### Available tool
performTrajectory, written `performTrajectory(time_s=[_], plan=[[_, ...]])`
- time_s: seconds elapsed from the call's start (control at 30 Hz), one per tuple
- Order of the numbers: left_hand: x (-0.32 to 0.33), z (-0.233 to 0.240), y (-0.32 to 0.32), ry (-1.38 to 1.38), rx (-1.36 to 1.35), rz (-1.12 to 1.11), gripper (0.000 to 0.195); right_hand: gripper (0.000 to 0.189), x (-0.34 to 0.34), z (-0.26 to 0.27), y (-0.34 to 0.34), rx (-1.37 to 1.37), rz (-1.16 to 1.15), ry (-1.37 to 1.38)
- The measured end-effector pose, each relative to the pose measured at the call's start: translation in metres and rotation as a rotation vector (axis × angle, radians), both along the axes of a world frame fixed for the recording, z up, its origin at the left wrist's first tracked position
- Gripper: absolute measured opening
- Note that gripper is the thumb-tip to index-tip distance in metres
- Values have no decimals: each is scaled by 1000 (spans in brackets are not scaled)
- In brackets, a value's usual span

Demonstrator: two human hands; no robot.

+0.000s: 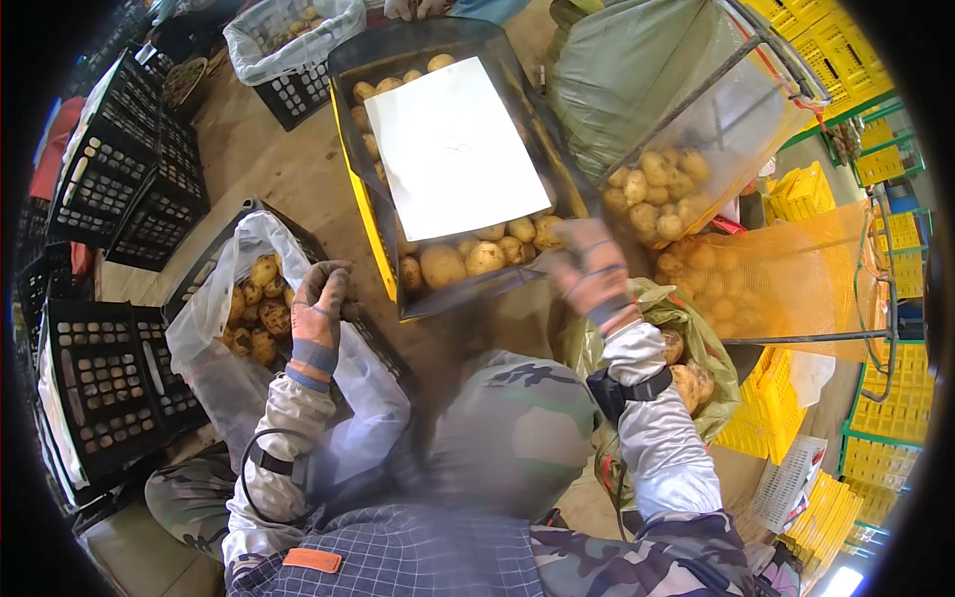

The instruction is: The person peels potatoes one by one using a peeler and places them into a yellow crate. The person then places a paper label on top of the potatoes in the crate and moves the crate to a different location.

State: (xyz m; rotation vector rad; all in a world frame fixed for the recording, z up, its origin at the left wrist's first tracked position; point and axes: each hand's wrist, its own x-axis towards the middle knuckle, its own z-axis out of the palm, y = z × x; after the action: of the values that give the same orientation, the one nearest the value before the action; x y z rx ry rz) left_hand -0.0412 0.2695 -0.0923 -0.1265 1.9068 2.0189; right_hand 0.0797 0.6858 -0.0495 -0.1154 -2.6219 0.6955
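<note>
My left hand point(321, 302), in a dark-fingered work glove, is curled above the inner edge of a black crate. Whether anything is in its fingers is hidden. Below it, a translucent white plastic liner point(250, 231) holds dirt-marked potatoes point(261, 306). My right hand point(593, 272) is motion-blurred at the near right corner of a black tray with yellow sides point(365, 235). Its grip does not show clearly. Potatoes point(485, 257) fill the tray, and a white sheet point(459, 149) covers most of them. Beneath my right forearm, a green plastic bag point(720, 358) contains larger potatoes point(690, 384).
Black crates point(112, 380) stand at left; another lined crate point(295, 86) is beyond. To the right, potatoes sit in a clear-sided bag point(656, 186) and an orange mesh bag point(783, 276) on metal frames. Yellow crates point(761, 410) are stacked behind. Another person's hands point(414, 9) touch the tray's far end.
</note>
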Motion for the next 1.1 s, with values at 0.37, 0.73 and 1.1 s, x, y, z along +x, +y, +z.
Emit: performTrajectory(time_s=[0.37,0.73,1.1], plan=[[21,-14,28,-59,-121,-365,38,11,-12,-42,-23,817,388,-514],[10,-54,83,196,-405,-706,46,6,-36,-14,-38,814,354,-449],[-127,-90,235,-559,546,-401,54,33,-169,55,8,201,107,-417]])
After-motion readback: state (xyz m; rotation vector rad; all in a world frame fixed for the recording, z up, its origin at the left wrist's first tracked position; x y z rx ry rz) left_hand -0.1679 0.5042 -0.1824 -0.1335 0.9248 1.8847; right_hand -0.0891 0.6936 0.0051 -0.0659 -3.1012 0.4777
